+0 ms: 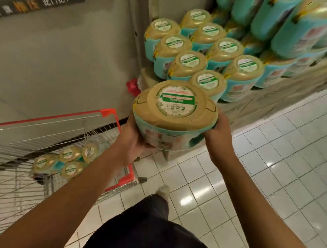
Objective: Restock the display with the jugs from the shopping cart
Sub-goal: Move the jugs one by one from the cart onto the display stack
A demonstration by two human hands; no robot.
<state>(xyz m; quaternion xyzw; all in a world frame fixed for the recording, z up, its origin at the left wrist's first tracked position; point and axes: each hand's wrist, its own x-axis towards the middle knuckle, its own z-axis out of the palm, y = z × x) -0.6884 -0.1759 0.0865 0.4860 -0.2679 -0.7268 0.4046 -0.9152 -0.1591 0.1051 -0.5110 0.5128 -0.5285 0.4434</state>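
My left hand (132,139) and right hand (220,132) clasp one jug (174,115) from either side, in the air just before the front display jug (210,81). If I set it down crooked, it could topple its neighbours onto the floor (274,153).

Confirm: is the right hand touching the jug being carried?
Touching. Head view shows the right hand gripping the side of the jug, the left hand holding the opposite side.
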